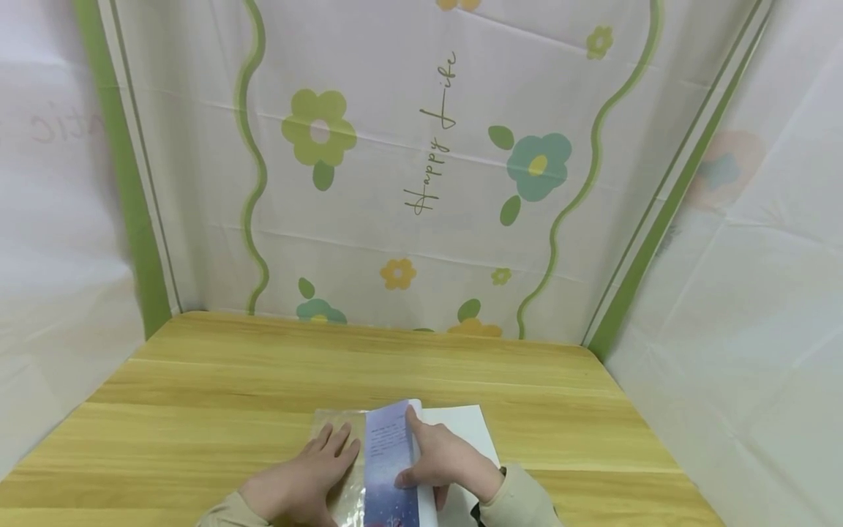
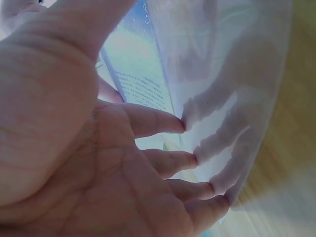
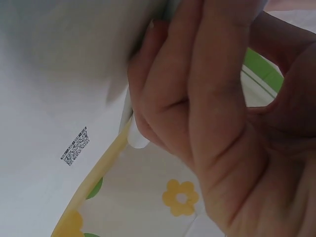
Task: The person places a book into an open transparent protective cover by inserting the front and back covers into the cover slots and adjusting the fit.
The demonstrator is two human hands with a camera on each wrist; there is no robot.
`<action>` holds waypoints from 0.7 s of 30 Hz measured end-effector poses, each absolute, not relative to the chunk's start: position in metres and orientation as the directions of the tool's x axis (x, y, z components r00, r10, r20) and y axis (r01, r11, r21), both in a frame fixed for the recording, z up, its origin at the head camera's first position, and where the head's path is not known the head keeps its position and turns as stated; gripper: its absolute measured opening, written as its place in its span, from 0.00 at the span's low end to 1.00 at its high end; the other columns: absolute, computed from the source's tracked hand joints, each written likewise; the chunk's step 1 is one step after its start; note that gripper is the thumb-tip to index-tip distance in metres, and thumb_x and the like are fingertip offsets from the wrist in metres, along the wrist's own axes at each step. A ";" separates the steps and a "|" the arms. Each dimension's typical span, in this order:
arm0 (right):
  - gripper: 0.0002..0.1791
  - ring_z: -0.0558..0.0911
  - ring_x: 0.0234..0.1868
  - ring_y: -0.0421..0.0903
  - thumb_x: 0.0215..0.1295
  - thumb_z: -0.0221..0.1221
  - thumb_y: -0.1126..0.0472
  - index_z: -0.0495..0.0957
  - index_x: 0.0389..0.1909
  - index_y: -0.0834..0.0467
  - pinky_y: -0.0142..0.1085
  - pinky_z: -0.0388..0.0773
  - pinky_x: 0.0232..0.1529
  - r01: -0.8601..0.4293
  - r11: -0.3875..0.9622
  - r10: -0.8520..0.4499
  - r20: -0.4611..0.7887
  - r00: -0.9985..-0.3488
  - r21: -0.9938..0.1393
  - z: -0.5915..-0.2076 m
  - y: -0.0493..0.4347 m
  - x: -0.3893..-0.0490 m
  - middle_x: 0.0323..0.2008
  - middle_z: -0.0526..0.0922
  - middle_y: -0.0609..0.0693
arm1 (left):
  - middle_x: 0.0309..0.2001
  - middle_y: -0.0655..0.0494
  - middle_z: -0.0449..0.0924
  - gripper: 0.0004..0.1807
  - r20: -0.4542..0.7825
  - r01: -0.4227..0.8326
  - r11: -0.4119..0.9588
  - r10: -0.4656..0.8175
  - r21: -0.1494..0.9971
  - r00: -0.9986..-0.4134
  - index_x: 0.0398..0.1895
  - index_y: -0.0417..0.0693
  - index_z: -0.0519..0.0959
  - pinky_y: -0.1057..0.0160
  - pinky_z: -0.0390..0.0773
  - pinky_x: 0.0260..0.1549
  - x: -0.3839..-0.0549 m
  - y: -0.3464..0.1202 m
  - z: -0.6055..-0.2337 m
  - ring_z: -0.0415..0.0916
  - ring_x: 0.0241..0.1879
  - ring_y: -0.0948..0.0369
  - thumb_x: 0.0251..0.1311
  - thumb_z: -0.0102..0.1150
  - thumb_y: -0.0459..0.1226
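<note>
A book lies near the front of the table, its blue printed flap [image 1: 388,465] facing up with lines of small text at the top. Clear plastic film [image 1: 353,419] extends from the flap's left side. My left hand [image 1: 299,476] rests on this film with fingers spread; the left wrist view shows the fingertips touching the glossy film [image 2: 256,59]. My right hand [image 1: 451,457] grips the book's edge, thumb on the blue flap and other fingers tucked below. A white sheet [image 1: 466,424] spreads out to the right, under that hand.
The wooden table [image 1: 369,366] reaches back to a hanging curtain [image 1: 382,234] with flowers and lettering. White cloth hangs on both sides. In the right wrist view, a small dark code patch [image 3: 75,146] is printed on a white surface.
</note>
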State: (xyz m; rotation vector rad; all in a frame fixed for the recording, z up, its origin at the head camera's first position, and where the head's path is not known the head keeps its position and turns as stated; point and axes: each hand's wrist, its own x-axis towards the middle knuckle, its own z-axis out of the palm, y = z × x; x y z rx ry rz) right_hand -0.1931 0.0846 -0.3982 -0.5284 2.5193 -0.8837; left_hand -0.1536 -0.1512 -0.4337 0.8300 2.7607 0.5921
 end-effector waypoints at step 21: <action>0.60 0.77 0.07 0.50 0.47 0.77 0.62 0.48 0.75 0.68 0.43 0.76 0.08 -0.210 0.750 -0.442 -0.239 -0.865 -0.628 -0.401 0.078 -0.195 0.38 0.81 0.67 | 0.72 0.27 0.47 0.68 -0.098 0.465 0.774 0.552 0.429 -0.828 0.71 0.30 0.58 0.33 0.52 0.64 -0.152 -0.152 -0.431 0.40 0.69 0.27 0.33 0.77 0.63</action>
